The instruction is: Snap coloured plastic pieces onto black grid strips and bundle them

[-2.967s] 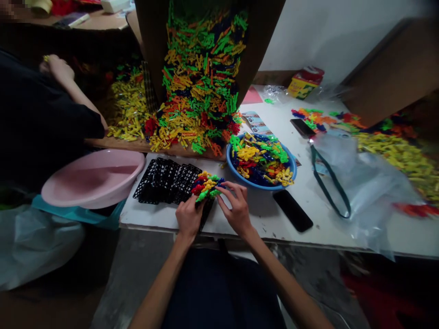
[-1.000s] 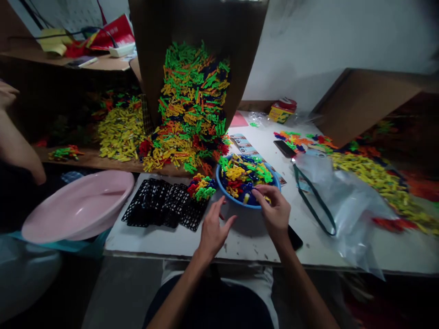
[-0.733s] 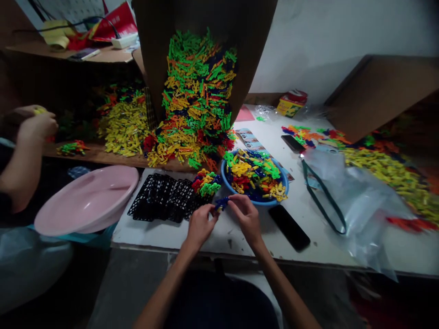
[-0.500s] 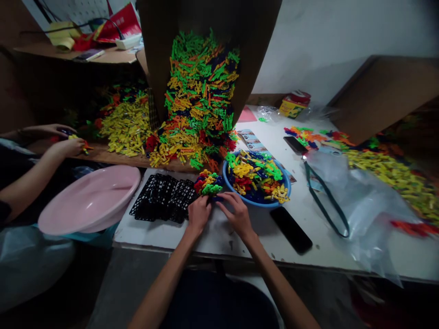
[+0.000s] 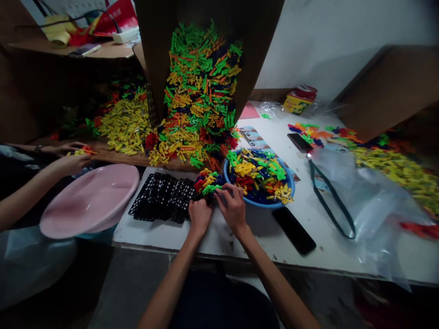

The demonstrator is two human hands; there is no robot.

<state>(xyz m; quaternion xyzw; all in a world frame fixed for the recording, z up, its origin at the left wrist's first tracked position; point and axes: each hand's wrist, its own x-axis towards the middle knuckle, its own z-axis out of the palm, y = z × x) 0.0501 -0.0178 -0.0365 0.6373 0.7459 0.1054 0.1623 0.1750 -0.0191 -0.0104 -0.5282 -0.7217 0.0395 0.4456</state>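
Mid-frame, the left hand (image 5: 200, 214) and right hand (image 5: 233, 208) curl their fingers at a multicoloured plastic-figure cluster (image 5: 206, 180); I can't tell their grip.

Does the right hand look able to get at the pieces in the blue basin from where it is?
Probably yes: the right hand is close beside the blue basin, whose open top leaves the pieces exposed, and nothing visible blocks the way. It is busy at the multicolored cluster, though.
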